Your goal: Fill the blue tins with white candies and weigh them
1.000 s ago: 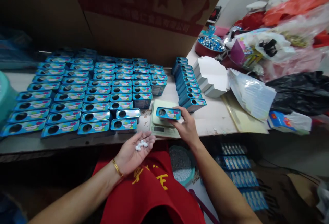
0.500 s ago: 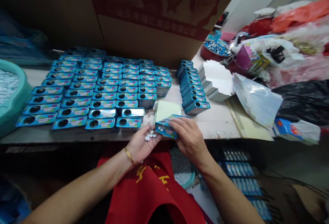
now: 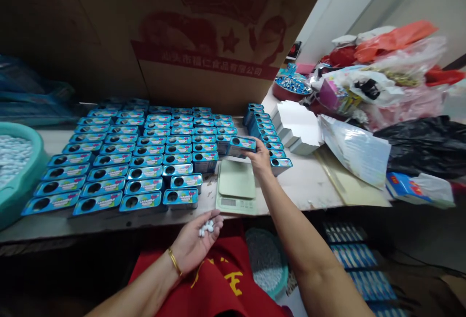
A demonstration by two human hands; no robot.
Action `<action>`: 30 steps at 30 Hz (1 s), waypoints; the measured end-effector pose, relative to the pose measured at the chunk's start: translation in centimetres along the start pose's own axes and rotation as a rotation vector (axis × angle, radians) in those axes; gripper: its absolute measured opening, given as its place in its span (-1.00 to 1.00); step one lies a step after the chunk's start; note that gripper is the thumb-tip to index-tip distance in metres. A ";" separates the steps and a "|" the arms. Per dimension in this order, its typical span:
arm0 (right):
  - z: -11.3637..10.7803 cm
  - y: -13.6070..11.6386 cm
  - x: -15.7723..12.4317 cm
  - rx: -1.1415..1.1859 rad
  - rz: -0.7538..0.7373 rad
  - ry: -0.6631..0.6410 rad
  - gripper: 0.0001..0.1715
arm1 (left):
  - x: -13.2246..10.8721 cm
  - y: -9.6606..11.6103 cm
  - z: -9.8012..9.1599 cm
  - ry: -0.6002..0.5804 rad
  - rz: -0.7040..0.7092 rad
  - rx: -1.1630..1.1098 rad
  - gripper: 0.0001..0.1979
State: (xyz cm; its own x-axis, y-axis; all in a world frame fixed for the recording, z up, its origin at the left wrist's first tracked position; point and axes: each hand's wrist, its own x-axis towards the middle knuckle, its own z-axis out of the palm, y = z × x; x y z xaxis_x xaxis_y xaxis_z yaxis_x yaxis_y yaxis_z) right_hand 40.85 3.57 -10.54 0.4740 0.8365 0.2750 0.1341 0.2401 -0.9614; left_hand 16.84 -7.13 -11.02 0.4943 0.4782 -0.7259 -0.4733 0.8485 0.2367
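My left hand (image 3: 192, 248) is palm up and cupped around several small white candies (image 3: 206, 228), low in front of the table edge. My right hand (image 3: 261, 158) grips a blue candy tin (image 3: 240, 146) by its right side, with the dark round opening on its top facing up. That tin is beyond the pale green kitchen scale (image 3: 236, 181), close to the right end of the standing rows of tins (image 3: 141, 174). Whether it touches the neighbouring tins I cannot tell. Nothing lies on the scale's plate.
A teal basin (image 3: 36, 161) of white candies stands at the left. Right of the scale are another row of tins (image 3: 278, 163), folded white cards (image 3: 298, 125) and a red bowl (image 3: 291, 91) of blue pieces. A large carton (image 3: 204, 81) walls the back. Another candy basin (image 3: 284, 263) sits below.
My right hand has carried the tin away from my left palm, up and forward past the scale. The left hand has drawn back slightly, still holding candies. The view has tilted up.
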 end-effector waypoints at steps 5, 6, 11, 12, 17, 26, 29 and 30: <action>2.0 2.6 0.2 -0.086 0.041 -0.146 -0.50 | 0.0 0.3 -0.4 0.055 0.003 0.001 -0.80; 2.2 2.8 -0.1 -0.132 0.036 -0.156 -0.49 | 0.1 0.3 -0.5 0.058 0.007 0.003 -0.80; 0.6 0.1 0.2 -0.492 -0.169 -0.073 -0.48 | 0.6 0.6 -0.4 0.076 -0.002 0.045 -0.82; -0.3 -1.1 0.6 -0.574 -0.242 -0.052 -0.56 | 0.7 0.7 -0.5 0.082 -0.003 0.059 -0.82; -7.1 -6.0 0.8 -0.999 -0.331 -0.172 -0.84 | 1.4 0.9 -0.5 0.047 0.092 0.186 -0.73; -11.3 -2.3 -3.6 -1.525 -0.320 -0.212 -0.85 | 4.4 0.4 1.5 -0.052 0.254 0.458 -0.57; -11.7 -3.0 -4.2 -1.528 -0.393 -0.201 -0.89 | 5.6 0.2 2.4 -0.077 0.314 0.627 -0.74; -12.0 -3.6 -4.4 -1.506 -0.415 -0.197 -0.88 | 5.9 0.1 2.7 -0.074 0.324 0.668 -0.80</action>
State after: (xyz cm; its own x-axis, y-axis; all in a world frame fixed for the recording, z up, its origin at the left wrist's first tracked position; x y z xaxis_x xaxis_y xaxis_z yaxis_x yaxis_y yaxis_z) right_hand 48.66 -6.90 -8.33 0.0853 0.9168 0.3901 0.9870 -0.1312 0.0925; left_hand 21.67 -3.65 -13.51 0.4642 0.7215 -0.5138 -0.0709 0.6085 0.7904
